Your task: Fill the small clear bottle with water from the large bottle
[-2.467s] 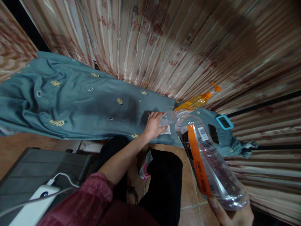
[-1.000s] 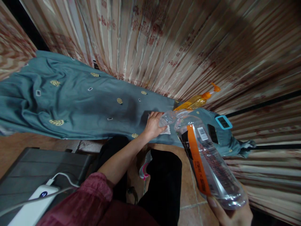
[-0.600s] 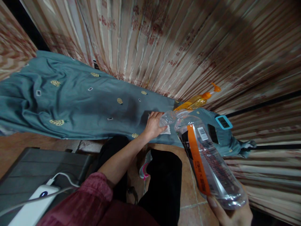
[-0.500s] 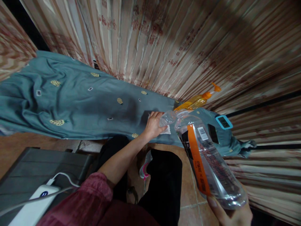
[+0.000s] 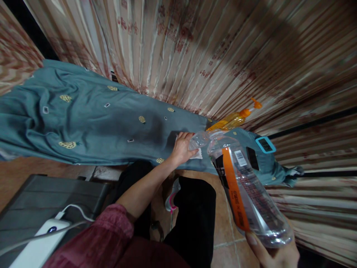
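Observation:
My right hand (image 5: 275,252) grips the base of a large clear plastic bottle (image 5: 245,190) with an orange label stripe, tilted so that its neck points down and away. My left hand (image 5: 182,148) reaches across to a small clear container (image 5: 198,140) at the bottle's mouth, fingers curled around it. A white tissue (image 5: 196,154) lies under that hand on the teal cloth (image 5: 92,119) printed with small yellow pineapples.
An orange pump bottle (image 5: 232,118) lies behind the clear bottle against the pleated curtain (image 5: 223,52). A blue-framed digital display (image 5: 265,144) and a black device (image 5: 253,158) rest on the cloth. A white power bank (image 5: 39,245) with cable sits on a grey surface at lower left.

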The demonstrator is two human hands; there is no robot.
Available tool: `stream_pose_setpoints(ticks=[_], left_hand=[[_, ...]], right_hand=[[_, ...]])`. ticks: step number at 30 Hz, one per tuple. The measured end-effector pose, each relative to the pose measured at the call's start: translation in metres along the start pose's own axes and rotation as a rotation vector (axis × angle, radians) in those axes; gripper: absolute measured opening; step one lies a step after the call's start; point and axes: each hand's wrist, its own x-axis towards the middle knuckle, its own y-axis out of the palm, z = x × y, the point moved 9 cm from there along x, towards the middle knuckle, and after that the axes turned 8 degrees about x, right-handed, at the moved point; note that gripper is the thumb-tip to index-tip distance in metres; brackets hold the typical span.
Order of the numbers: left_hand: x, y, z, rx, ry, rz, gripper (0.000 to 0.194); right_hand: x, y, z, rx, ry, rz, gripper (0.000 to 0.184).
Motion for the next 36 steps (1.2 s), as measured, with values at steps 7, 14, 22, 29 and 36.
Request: stream_pose_setpoints(ticks=[7, 14, 22, 29, 36], left_hand=[[0.0004, -0.0003, -0.0007, -0.006, -0.003, 0.001, 0.055], [0.0005, 0.0015, 0.0002, 0.025, -0.001, 0.003, 0.056], [0.0004, 0.0012, 0.0007, 0.005, -0.004, -0.005, 0.055], [-0.0001, 0.0003, 0.0003, -0.002, -0.011, 0.005, 0.055], [0.0004, 0.0009, 0.0002, 0.004, -0.006, 0.000, 0.054]], right_hand=[[-0.0007, 0.0012, -0.0036, 0.065, 0.033, -0.006, 0.091], [-0.0016, 0.0010, -0.0056, 0.040, 0.036, -0.003, 0.087], [-0.0011, 0.0007, -0.0054, 0.018, 0.009, 0.004, 0.080], [-0.0005, -0.0005, -0.0041, 0.014, 0.010, 0.006, 0.083], [-0.0006, -0.0001, -0.0055, 0.009, 0.022, 0.013, 0.084]])
